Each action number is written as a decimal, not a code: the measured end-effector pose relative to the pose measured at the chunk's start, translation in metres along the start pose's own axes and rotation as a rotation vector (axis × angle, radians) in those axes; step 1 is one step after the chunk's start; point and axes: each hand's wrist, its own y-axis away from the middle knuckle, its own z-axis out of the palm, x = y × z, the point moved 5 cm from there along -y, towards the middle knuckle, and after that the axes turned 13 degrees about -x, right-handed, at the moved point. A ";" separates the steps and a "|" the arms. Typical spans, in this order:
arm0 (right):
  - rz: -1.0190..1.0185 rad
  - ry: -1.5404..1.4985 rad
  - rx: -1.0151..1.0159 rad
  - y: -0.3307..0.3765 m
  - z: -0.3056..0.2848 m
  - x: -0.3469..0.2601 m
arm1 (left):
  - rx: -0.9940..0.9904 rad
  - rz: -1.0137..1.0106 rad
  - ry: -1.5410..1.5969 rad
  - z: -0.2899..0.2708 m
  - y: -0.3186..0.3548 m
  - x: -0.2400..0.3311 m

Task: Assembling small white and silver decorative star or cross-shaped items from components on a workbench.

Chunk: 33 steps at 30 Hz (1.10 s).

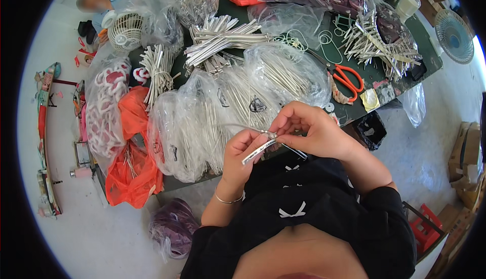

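- Fingers of the left hand (241, 150) pinch a flat silvery strip (256, 151) along its length; those of the right hand (308, 128) grip at its inner end, thumb and forefinger drawn together.
- With the hands as the clock's centre, this strip points to 8 o'clock and a darker strip (295, 152) to 4 o'clock; whether they are joined under the fingers, I cannot tell.
- Pinching close to the crossing should, I judge, stop the pieces twisting.
- Light, even pressure seems best; such thin pieces look likely to kink if forced.
- A pale strand (239, 124) runs out between 9 and 10 o'clock; better to leave it free of the left thumb.
- Orange-handled scissors (348, 82) lie at 2 o'clock and a clear bag of strips (283, 74) at 12, both apart from the fingers.
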 end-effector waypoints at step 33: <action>0.316 -0.047 -0.064 -0.016 -0.005 0.019 | -0.359 -0.460 -0.021 -0.017 -0.009 0.014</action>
